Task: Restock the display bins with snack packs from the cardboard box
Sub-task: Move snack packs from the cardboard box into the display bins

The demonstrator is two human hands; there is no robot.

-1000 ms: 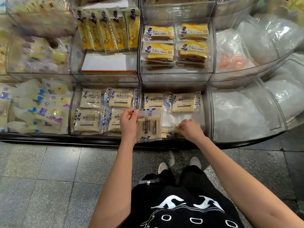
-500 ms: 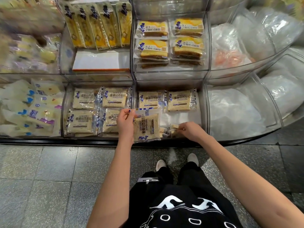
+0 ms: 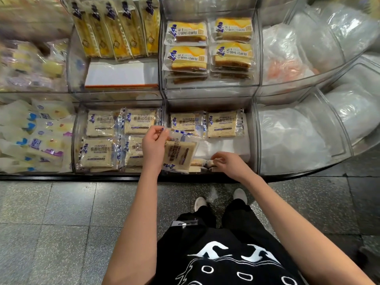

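- The left hand [image 3: 154, 146] pinches the top edge of a pale snack pack [image 3: 178, 156] between thumb and fingers. The pack hangs on end, its print running sideways.
- That pack hangs at the near left corner of a clear display bin [image 3: 253, 138] in the lower row, just right of the middle.
- The right hand [image 3: 230, 164] sits at the near edge of the same bin, its fingers curled down onto the ends of low-lying packs [image 3: 197, 162]. I cannot tell whether it grips one or only touches them.
- Two matching packs [image 3: 223, 124] lie flat side by side at the far side of this bin, with a white liner [image 3: 224, 145] bare between them and the hands.
- The next bin to the left holds four similar packs [image 3: 100, 124] in two rows.
- In the far row, yellow cake packs [image 3: 187, 56] are stacked directly beyond, with slim yellow packs [image 3: 115, 29] standing upright to their left.
- Grey floor tiles [image 3: 61, 212] lie nearest.
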